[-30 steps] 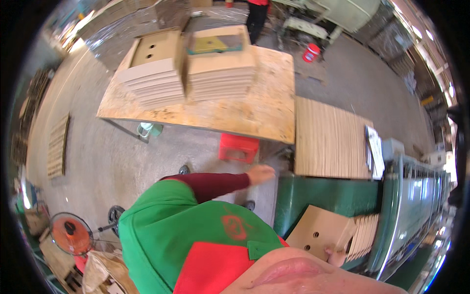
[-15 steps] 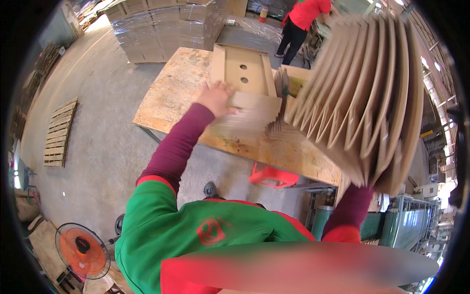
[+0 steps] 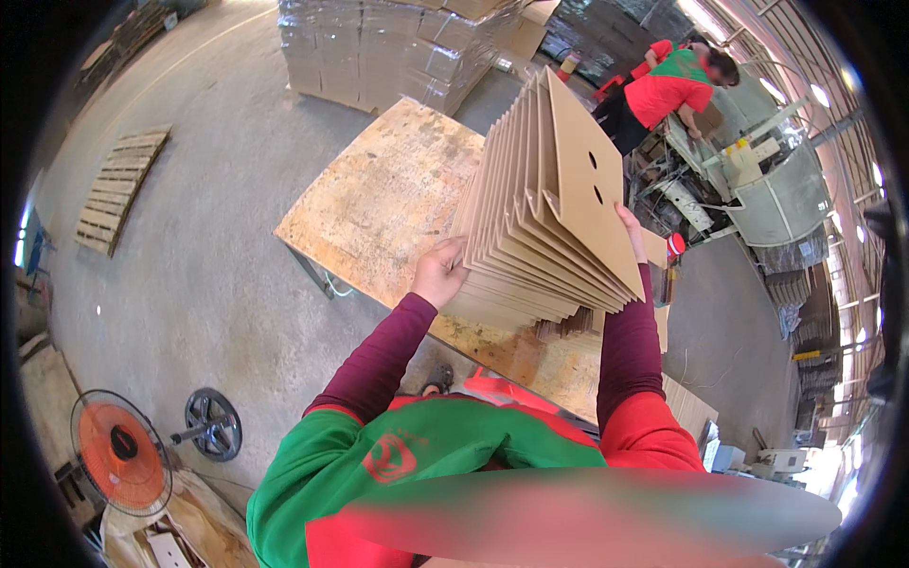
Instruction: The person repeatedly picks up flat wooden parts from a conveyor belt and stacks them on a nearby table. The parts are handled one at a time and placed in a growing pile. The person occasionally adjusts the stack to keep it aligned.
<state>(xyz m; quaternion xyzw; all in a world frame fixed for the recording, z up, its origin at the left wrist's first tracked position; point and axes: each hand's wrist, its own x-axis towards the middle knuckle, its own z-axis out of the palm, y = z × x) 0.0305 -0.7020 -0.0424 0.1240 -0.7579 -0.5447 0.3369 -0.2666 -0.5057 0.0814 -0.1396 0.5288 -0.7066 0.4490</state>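
A thick bundle of folded brown cardboard sheets (image 3: 568, 251) stands tilted over the right half of the wooden table, its layers fanned apart. Two dark round holes show in its outermost sheet. My left hand (image 3: 440, 272) grips the bundle's left edge, thumb along the near face. On the other side, my right hand (image 3: 632, 230) wraps its fingers over the right edge of the outer sheet, with the palm partly hidden. Whether the bundle rests on the table or on more cardboard beneath cannot be made out.
The worn wooden table (image 3: 379, 180) extends left of the bundle. Behind it stands a plastic-wrapped pallet load of cartons (image 3: 379, 57). A co-worker (image 3: 663, 95) bends at machinery at the back right. A wooden pallet (image 3: 123, 189) and an orange fan (image 3: 123, 450) are on the left; a red stool (image 3: 511, 393) is under the table.
The bundle has come from the raised right side to over the table. My left hand has moved from the cardboard lying on the table to the bundle's left edge.
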